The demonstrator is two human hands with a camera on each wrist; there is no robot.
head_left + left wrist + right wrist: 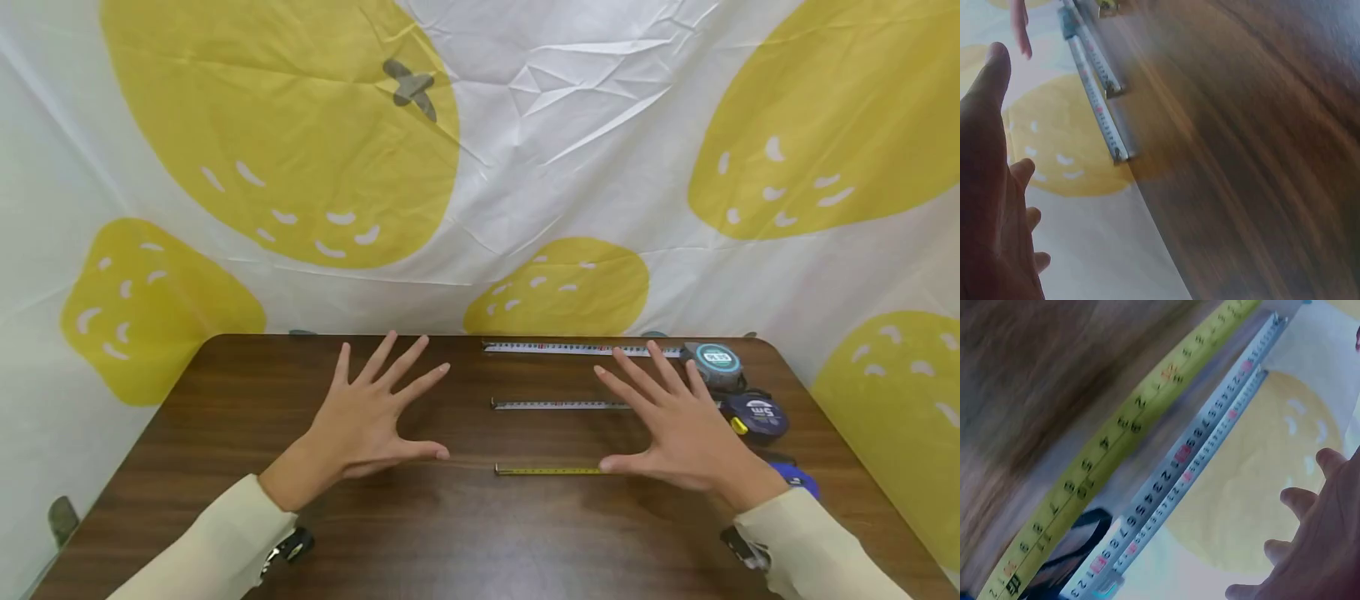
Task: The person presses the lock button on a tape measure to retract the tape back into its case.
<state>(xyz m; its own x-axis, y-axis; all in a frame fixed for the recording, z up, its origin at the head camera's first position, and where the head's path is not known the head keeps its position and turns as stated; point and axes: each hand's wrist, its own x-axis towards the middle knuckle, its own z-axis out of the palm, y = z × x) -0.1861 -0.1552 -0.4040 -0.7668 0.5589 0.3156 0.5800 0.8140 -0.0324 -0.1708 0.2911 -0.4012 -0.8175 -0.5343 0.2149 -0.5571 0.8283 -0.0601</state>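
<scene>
My left hand (367, 417) hovers over the left half of the table, fingers spread and holding nothing. My right hand (678, 425), also spread and holding nothing, is above the pulled-out blades on the right. Three tape measures lie in a column there: a grey and teal one (714, 367) at the back, a dark blue one (756, 417) in the middle, and a bright blue one (797, 477) partly hidden behind my right wrist. Two white blades (555, 347) and a yellow blade (1104, 444) point left from their cases. In the right wrist view the blades run side by side.
The brown wood table (450, 542) ends at the back against a white cloth (585, 108) printed with yellow fruit. Cloth also hangs along both sides. Each wrist wears a strap with a dark device (296, 546) below the cream sleeve (217, 542).
</scene>
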